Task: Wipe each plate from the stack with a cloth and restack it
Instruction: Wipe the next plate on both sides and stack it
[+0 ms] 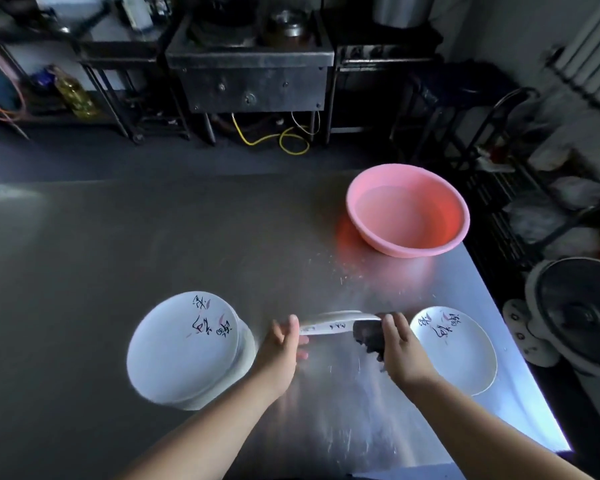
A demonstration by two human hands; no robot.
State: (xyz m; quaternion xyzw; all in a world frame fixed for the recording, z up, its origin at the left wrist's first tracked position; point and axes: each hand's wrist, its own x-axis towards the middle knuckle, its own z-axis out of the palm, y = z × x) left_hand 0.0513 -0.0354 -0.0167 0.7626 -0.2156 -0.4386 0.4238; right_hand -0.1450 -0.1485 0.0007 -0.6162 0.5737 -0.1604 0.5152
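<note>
Plate [336,323] is held edge-on above the counter [153,244], between stack [184,348] and wiped plate [454,351]; our left hand [281,344] pinches its rim, our right hand [400,344] grips the dark cloth [368,337] against it; we judge steady support and full-circle strokes best.

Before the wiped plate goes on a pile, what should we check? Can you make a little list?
1. Left hand holds the held plate at its left edge: ok.
2. Right hand has the dark cloth against the plate's right side: ok.
3. Whole plate wiped: cannot tell, it is seen edge-on and blurred.
4. Plate on the right lies flat with its top bare, ready to take another: ok.
5. Stack on the left stands steady: not ok, its top plates sit shifted off the ones below.
6. Pink basin stands away from both piles: ok.
</note>
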